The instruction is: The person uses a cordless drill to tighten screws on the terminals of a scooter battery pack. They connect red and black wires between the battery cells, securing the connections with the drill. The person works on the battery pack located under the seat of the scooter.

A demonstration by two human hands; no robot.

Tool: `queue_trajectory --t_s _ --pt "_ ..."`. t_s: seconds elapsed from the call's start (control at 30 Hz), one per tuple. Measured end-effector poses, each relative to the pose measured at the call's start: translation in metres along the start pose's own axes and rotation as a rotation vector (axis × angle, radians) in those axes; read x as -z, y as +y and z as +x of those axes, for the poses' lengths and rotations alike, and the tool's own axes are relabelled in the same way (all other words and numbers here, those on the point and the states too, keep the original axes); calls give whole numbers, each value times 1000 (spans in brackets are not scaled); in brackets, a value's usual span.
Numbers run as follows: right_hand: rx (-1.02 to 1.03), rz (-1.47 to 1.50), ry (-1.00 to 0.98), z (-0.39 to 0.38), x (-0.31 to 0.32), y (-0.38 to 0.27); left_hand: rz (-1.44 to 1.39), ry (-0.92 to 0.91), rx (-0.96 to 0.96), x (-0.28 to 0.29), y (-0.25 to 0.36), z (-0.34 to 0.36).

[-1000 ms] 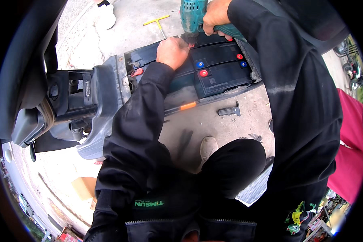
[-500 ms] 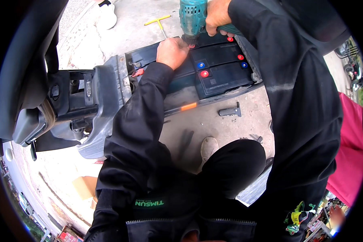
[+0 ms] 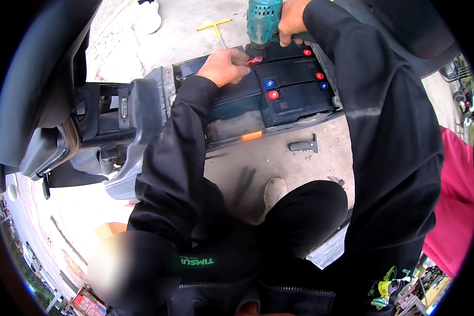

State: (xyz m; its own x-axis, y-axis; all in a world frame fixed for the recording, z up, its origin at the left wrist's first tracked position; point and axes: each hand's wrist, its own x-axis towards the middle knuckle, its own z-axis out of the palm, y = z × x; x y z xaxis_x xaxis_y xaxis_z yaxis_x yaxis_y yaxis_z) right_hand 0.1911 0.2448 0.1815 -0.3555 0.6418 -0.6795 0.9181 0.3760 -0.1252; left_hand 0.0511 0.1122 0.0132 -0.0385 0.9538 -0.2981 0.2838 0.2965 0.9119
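Note:
My right hand is wrapped round the grip of a teal power drill, which points down at the batteries. Its chuck meets a battery terminal at the far side of the pack. Right by the chuck, the fingers of my left hand are pinched on a short red wire. Black batteries with red and blue round terminals fill the open floor compartment of a scooter. The drill's tip and the exact contact at the terminal are hidden.
A yellow T-handle wrench lies on the concrete beyond the compartment. Nearer, a black foot peg lies on the ground. The scooter's dark bodywork rises at left, and an orange reflector marks the compartment's near side.
The view has shifted slightly, moving the scene a little right. My left hand has drawn back slightly from the chuck, showing the red wire at its fingertips. The drill stays at the terminal.

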Motion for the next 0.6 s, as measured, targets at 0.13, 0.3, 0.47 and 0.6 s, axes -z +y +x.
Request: queue_trajectory --t_s 0.13,0.3,0.47,0.6 --pt "30 -31 -1 3 -1 -4 542 218 -264 -14 -2 -3" --pt "45 -35 -11 -6 3 -4 294 91 -145 -8 -4 4" --pt "28 -81 -44 -6 9 3 118 14 -69 -10 4 7" --pt "125 -220 -83 10 11 -19 145 25 -63 2 -5 -4"
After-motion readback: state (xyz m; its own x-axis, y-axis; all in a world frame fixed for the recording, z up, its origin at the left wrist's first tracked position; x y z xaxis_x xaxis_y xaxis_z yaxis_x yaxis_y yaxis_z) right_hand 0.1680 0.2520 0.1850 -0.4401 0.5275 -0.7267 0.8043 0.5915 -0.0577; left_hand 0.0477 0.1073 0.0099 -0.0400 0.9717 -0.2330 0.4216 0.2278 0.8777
